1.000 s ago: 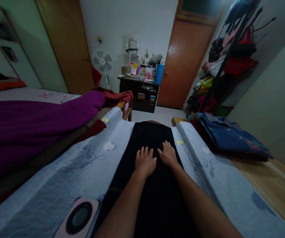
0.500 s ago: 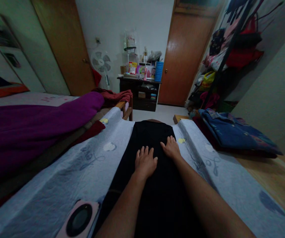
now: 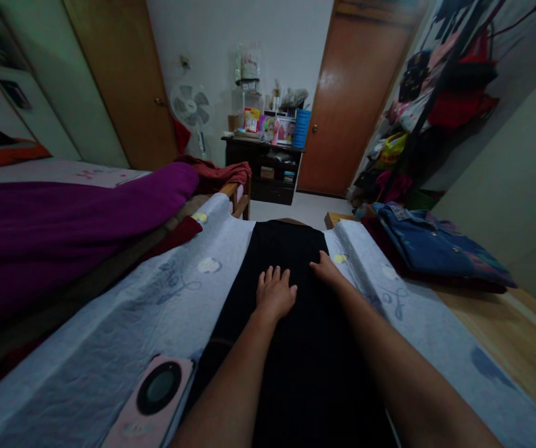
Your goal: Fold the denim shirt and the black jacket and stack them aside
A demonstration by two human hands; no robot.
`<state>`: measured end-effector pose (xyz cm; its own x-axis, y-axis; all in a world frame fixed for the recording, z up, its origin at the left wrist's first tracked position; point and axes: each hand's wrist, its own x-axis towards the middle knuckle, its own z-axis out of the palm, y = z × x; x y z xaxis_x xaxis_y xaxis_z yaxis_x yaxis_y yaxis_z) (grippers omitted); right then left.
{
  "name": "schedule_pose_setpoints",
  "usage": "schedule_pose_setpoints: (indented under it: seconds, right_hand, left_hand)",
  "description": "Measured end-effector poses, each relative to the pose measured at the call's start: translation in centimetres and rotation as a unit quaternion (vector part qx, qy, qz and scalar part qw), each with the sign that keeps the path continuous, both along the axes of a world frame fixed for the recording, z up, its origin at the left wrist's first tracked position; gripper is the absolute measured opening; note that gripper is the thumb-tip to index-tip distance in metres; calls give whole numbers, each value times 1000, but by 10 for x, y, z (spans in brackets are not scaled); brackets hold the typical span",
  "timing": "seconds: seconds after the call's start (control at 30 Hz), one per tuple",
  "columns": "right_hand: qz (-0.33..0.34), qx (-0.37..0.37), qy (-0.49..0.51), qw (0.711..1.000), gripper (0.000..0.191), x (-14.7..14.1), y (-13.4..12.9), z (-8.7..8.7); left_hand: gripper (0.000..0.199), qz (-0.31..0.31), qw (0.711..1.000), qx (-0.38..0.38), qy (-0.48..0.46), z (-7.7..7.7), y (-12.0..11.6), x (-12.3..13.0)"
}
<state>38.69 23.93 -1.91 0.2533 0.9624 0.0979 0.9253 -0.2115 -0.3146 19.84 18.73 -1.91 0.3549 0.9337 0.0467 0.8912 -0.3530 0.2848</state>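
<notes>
A long black garment (image 3: pixel 291 348) lies stretched out flat on a pale patterned sheet (image 3: pixel 211 292) in front of me. My left hand (image 3: pixel 276 292) rests palm down on its upper middle, fingers extended and slightly apart. At the garment's right edge, farther up, is my right hand (image 3: pixel 327 270). Its fingers are curled at that edge with the thumb pointing left, and the fingertips are mostly hidden. A pink phone (image 3: pixel 149 404) with a round black camera ring lies on the sheet, left of my left forearm.
Folded denim clothing (image 3: pixel 436 242) is stacked on the right, beside a bare wooden surface (image 3: pixel 477 311). A purple blanket (image 3: pixel 76 218) covers the left side. Beyond stand a white fan (image 3: pixel 192 106), a dark cabinet (image 3: pixel 268 174) and a wooden door (image 3: pixel 328 106). Bags hang at the right.
My right hand's fingers, spread on the garment before, have curled in at its right edge. My left hand stays flat in nearly the same place. The view has shifted slightly.
</notes>
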Motion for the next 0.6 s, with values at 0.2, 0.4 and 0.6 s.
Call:
schedule_pose_setpoints:
  seconds: [0.2,0.4,0.6]
  right_hand:
    - [79,38,80,993,61,-43,-61,12]
    - [116,54,27,991,53,-77,-117,-12]
    - [100,23,-43,994,54,-88,-123,-5]
  left_hand:
    - [48,-5,999,7,-37,2,1,-4]
    - [45,-3,996,21,-82,1,2,-6]
    - [44,-4,997,10,-82,-2,4,-5]
